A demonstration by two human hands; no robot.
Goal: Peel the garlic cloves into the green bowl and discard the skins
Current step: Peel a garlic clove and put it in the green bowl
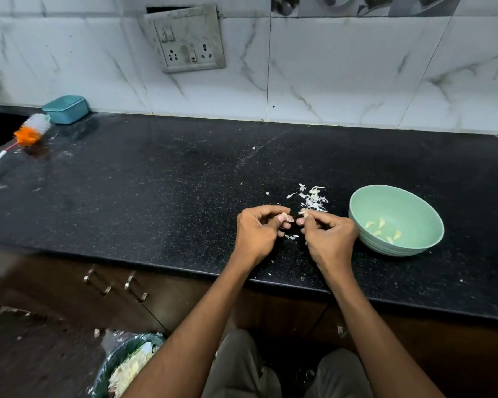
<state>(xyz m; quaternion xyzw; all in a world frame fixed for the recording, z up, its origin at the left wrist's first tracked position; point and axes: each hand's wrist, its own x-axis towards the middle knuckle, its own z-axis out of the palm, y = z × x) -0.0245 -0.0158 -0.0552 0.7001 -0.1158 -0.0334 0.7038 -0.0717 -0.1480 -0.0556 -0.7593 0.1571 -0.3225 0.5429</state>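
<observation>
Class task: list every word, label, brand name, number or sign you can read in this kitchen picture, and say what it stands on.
None can be read.
Switchboard: only switches and sockets, no lettering visible.
Green bowl, teal box, brush: plain, no print visible.

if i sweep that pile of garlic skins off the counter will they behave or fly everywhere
The garlic skins look thin, curled and papery, so probably very light and apt to scatter. Flakes already lie strewn across the counter, so some would likely cling or slip past a sweeping hand.
</observation>
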